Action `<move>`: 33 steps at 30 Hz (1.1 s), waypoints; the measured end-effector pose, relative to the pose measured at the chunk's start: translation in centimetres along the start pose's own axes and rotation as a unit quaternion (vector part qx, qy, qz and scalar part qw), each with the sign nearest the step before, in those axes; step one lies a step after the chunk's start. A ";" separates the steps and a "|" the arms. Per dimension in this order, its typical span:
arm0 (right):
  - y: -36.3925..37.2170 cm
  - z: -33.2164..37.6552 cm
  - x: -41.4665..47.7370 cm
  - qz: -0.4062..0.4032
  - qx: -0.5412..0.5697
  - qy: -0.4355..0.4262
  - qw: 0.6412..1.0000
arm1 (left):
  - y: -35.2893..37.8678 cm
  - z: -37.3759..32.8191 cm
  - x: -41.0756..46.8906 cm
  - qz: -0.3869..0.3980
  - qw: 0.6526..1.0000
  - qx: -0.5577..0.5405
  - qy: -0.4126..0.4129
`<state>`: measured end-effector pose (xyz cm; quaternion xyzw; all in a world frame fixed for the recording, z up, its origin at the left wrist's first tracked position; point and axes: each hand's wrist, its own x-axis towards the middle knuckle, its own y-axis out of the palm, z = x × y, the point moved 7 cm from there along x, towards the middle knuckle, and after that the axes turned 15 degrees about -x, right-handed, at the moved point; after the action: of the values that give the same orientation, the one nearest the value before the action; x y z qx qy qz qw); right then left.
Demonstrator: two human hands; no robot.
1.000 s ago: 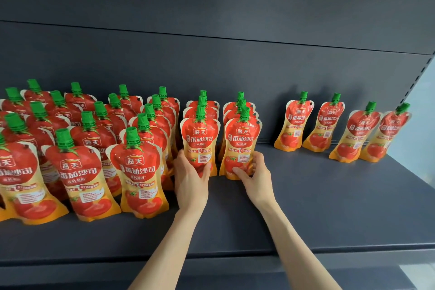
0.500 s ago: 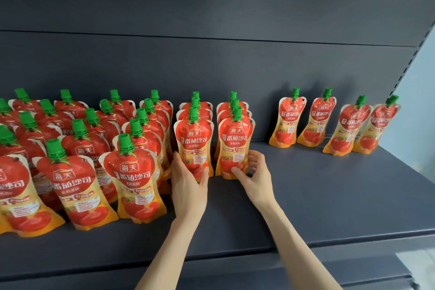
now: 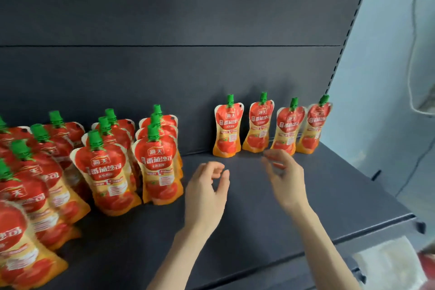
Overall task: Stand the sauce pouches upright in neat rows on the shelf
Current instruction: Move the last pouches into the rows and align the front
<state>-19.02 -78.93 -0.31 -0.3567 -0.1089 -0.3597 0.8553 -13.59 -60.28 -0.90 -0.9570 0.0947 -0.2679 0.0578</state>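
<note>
Head view: left hand [image 3: 207,193] and right hand [image 3: 286,179] hovering over shelf [image 3: 259,231], fingers loosely curled, holding nothing. Upright in rows at left, sauce pouches [image 3: 160,167]; four more pouches [image 3: 227,129] standing along back wall [image 3: 188,77], right.

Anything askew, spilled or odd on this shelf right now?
Nothing spilled. The four lone pouches by the back wall look askew: they tilt rightward, more so toward the right end, unlike the front-to-back files on the left.
</note>
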 end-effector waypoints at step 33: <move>-6.0 -18.4 15.8 0.127 0.152 0.058 0.978 | 21.0 2.9 6.6 -0.066 0.981 -0.116 -0.141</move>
<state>-13.15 -103.06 -3.41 -0.2116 -0.0665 -0.2475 0.9432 -9.70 -82.04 -3.45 -0.9896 0.0526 -0.1204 -0.0592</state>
